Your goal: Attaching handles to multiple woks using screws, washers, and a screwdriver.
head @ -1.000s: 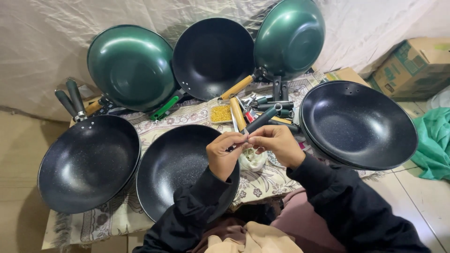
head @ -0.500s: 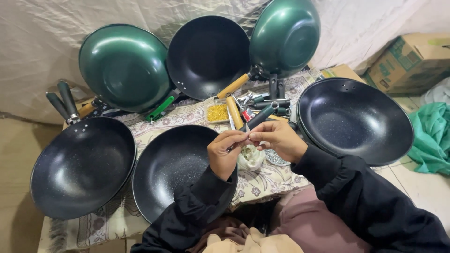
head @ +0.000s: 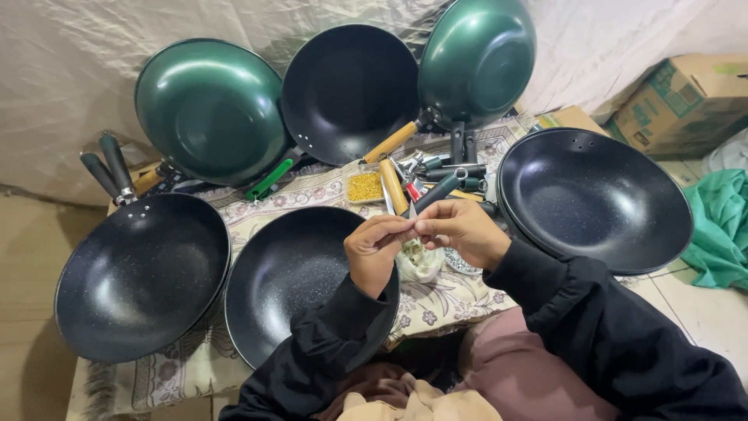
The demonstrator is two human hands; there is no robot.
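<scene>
My left hand (head: 375, 251) and my right hand (head: 461, 231) meet fingertip to fingertip above the table, pinching a small thing between them that is too small to identify. They hover over a small white bowl (head: 421, 263). A dark pan handle (head: 438, 192) lies just behind the hands. Directly below my left forearm sits a black speckled wok (head: 288, 277). Both arms wear black sleeves.
Another black wok (head: 142, 274) lies at the left and one (head: 594, 198) at the right. Two green woks (head: 209, 109) (head: 477, 56) and a black one (head: 347, 90) lean on the sheet behind. A tray of yellow bits (head: 365, 186), loose handles (head: 448, 168), a cardboard box (head: 686, 101) and green cloth (head: 721, 226) surround them.
The view has shifted slightly left and down. My hands stay together at the same spot over the white bowl, fingers working the small thing.
</scene>
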